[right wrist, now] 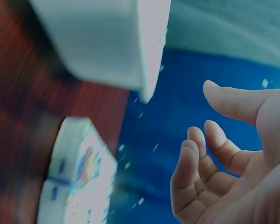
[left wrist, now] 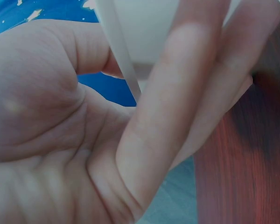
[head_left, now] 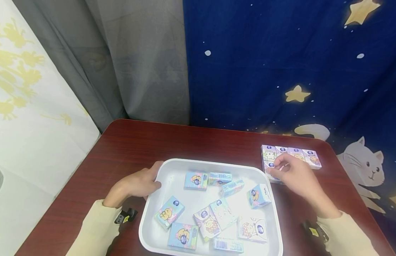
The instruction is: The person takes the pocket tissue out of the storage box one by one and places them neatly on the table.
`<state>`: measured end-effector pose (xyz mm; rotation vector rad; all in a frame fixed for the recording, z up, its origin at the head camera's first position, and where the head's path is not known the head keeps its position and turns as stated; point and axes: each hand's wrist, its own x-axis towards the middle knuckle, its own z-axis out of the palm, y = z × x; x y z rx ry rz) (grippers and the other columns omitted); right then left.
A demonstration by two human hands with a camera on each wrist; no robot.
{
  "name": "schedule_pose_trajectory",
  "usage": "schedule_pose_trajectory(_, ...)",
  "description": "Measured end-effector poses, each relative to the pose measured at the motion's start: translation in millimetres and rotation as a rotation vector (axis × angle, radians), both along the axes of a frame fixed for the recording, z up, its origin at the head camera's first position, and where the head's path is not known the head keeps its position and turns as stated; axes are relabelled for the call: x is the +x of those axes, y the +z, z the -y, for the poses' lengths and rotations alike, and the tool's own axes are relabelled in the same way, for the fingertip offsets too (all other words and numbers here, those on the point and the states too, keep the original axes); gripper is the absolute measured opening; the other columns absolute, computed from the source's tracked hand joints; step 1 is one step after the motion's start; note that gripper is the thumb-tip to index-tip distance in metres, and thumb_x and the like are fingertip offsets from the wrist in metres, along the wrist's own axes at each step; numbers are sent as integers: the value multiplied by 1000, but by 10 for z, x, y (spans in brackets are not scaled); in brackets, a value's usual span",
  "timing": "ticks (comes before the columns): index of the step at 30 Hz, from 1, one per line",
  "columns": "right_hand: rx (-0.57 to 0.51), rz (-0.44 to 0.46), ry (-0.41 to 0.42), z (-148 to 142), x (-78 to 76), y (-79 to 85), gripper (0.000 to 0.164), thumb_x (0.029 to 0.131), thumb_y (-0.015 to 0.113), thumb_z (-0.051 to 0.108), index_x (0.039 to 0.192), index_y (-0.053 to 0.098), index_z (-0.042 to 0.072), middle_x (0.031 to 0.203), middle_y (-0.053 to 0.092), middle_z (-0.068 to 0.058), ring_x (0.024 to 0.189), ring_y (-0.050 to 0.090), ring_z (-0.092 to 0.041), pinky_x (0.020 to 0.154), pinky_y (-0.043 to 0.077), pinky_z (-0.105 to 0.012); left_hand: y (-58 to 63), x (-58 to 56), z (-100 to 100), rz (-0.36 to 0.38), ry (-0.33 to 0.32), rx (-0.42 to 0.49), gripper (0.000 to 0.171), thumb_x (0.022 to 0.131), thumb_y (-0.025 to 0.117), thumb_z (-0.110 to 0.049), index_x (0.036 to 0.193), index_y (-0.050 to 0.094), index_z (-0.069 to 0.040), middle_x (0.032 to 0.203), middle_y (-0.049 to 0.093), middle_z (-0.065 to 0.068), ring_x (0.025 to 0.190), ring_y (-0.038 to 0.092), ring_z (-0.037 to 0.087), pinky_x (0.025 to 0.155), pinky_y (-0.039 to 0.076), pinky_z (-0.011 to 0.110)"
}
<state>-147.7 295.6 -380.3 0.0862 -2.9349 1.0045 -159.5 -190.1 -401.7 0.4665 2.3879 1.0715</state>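
Below R hand (head_left: 296,176), by tray (head_left: 195,200) – sm. boxes (head_left: 297,151)

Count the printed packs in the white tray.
10 in the tray: three packs at the back, one at right, two at near left, two near centre, one at near right, one at front middle. Others underneath would be hidden.

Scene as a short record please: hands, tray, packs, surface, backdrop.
left hand: left hand grips the tray's left rim
right hand: right hand holds nothing, over the grouped packs
tray: white tray, packs scattered inside
loose packs: ten small printed packs, some flat, some on edge
grouped packs: purple-and-white packs, side by side, right of the tray
surface: dark red table
backdrop: grey curtain, blue starry curtain
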Motion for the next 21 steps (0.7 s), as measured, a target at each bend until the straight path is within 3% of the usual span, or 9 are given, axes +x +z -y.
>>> schedule_pose_trajectory(6, 13, -30, 105, 310, 152, 126, 28, 90, 93, 24, 103, 71, 13, 90, 70, 2, 84, 66, -19, 67, 54, -32, 1, 1, -7, -4, 4, -8, 77, 99, 61, 4, 164, 20, -3, 99, 71, 14, 70, 76, 23, 51, 64, 43)
schedule_pose_trajectory(13, 58, -20, 296, 579, 305, 164, 31, 86, 96, 16, 98, 68, 21, 83, 68, 14, 80, 64, -9, 70, 55, -32, 15, 5, -22, -6, 7, -14, 77, 99, 60, 4, 164, 20, -3, 99, 71, 15, 70, 76, 24, 51, 64, 42)
schedule_pose_trajectory(16, 129, 11, 388, 675, 372, 153, 33, 83, 98, 18, 98, 70, 23, 84, 67, 17, 80, 63, -7, 73, 56, -33, 17, 1, -23, -8, 6, -21, 77, 99, 61, 4, 164, 19, -4, 99, 71, 14, 70, 76, 24, 52, 64, 42)
schedule_pose_trajectory(21, 263, 179, 516, 818, 478, 130, 36, 81, 99, 23, 106, 74, 26, 94, 69, 13, 85, 60, -12, 78, 57, -40, 9, -4, -22, -4, 8, -23, 78, 99, 61, 4, 164, 19, -5, 100, 71, 15, 70, 76, 24, 52, 64, 42)
